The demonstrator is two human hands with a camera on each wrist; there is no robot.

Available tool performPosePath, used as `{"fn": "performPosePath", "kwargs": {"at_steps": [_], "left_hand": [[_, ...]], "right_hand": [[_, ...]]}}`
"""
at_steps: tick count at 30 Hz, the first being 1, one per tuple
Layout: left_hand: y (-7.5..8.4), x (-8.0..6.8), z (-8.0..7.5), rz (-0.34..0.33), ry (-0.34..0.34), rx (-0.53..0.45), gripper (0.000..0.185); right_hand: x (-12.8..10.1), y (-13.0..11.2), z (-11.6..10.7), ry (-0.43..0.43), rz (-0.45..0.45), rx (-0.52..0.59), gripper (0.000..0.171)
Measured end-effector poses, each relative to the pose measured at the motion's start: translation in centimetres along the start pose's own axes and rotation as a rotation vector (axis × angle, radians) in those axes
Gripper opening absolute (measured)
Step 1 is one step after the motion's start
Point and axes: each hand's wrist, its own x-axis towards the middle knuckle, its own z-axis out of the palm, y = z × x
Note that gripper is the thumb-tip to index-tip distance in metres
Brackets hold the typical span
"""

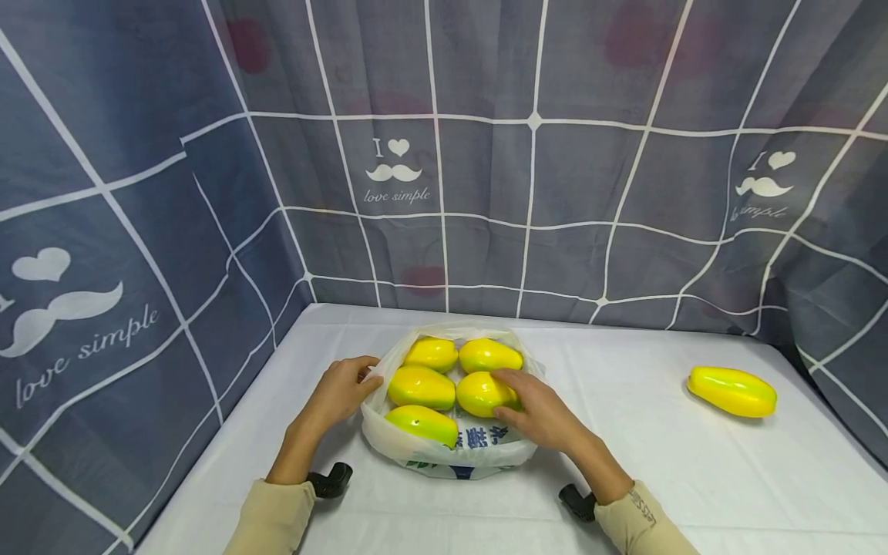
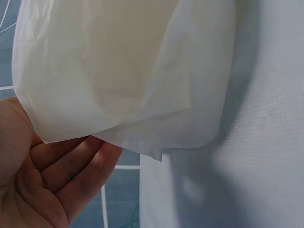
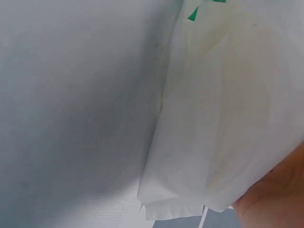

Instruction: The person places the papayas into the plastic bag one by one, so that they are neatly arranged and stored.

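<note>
A white plastic bag (image 1: 479, 455) lies open on the white tablecloth (image 1: 624, 462), with several yellow-green fruits inside. My left hand (image 1: 366, 375) pinches the bag's left rim; the left wrist view shows the bag's edge (image 2: 128, 71) draped over the fingers (image 2: 71, 166). My right hand (image 1: 513, 395) curls over the right-hand fruit (image 1: 475, 395) in the bag, thumb below it. In the right wrist view only the bag's wall (image 3: 228, 118) and a bit of palm (image 3: 278, 199) show. A further fruit (image 1: 731, 391) lies loose at the far right.
Grey-blue checked curtains (image 1: 486, 193) close off the back and both sides of the table. Black wrist mounts (image 1: 331, 478) sit under both forearms. Bare cloth stretches between the bag and the loose fruit.
</note>
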Motion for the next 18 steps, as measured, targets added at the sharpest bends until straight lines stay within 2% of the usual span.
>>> {"fn": "performPosePath", "kwargs": {"at_steps": [11, 18], "left_hand": [[0.1, -0.1, 0.1, 0.007, 0.004, -0.009, 0.031], [0.1, -0.1, 0.0, 0.001, 0.001, -0.009, 0.032]], "right_hand": [[-1.2, 0.0, -0.5, 0.084, 0.023, 0.024, 0.051], [-3.2, 1.1, -1.8, 0.158, 0.050, 0.025, 0.046]]}}
